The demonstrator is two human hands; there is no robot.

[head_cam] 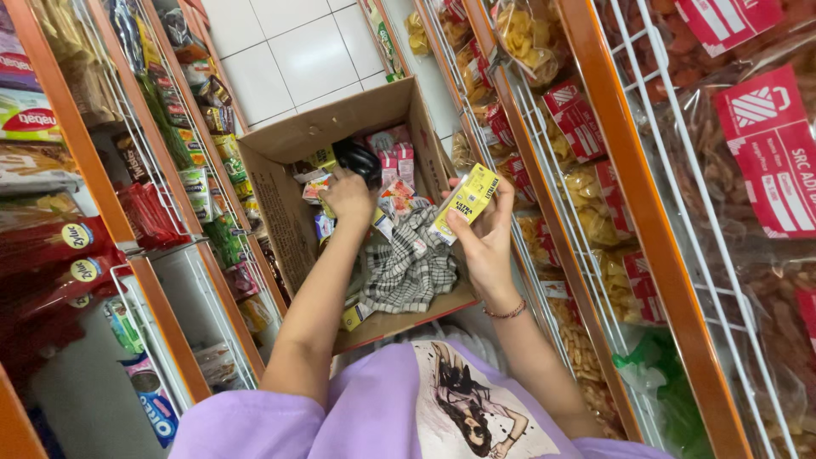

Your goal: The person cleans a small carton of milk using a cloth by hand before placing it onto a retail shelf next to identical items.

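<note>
Right hand (486,242) grips a small yellow box (465,202) above the cardboard box (280,212); left hand (347,195) reaches in, closed around a black object (357,159). Checked cloth (412,263) lies inside.

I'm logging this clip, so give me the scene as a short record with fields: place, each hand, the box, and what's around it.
place: narrow shop aisle between orange-framed shelves with white wire fronts
left hand: left hand reaches into the cardboard box, on the small packets
right hand: right hand holds a small yellow carton above the box
box contents: checked cloth, black object, pink and yellow small packets
surroundings: bagged snacks on the right shelves, white tiled floor
</note>
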